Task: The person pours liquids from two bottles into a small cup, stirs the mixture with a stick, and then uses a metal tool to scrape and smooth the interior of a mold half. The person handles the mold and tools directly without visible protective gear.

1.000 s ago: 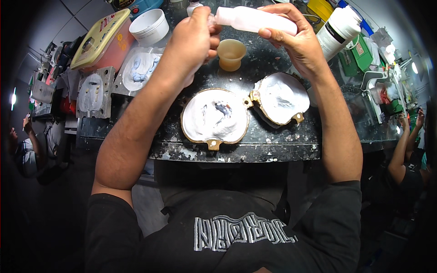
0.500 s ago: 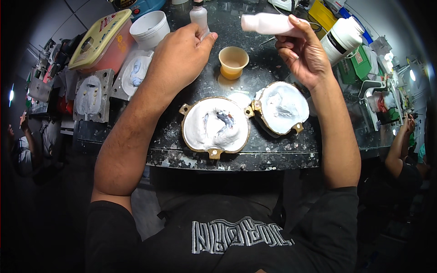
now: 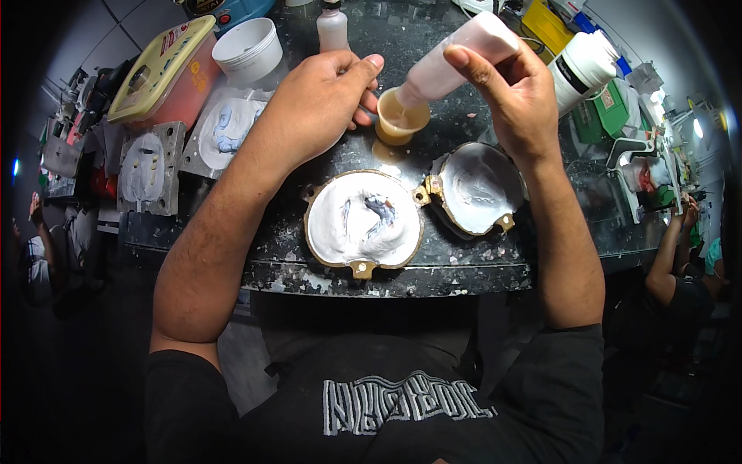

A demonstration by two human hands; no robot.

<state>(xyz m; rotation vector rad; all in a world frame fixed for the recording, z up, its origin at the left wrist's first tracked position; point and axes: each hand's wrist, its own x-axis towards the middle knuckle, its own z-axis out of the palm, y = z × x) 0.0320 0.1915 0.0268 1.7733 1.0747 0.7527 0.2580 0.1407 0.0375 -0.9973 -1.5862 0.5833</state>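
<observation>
My right hand grips a pale pinkish-white squeeze bottle, tipped with its neck down at the rim of a small amber cup. A thin pale streak shows inside the cup below the bottle's mouth. Beside the cup's left side is my left hand, holding nothing, its fingers apart and their tips close to the rim; whether they touch it I cannot tell. Nearer to me lie two brass-rimmed dental flask halves filled with white plaster, the left half flat and the right half slightly tilted.
Behind my left hand stands a small dark-capped bottle. A white tub, a yellow-lidded box and grey metal mould pieces crowd the left. On the right are a white bottle with a black band and a green box.
My right hand has tipped the bottle from nearly level to neck-down over the cup. My left hand has come away from the small dark-capped bottle and moved toward the cup.
</observation>
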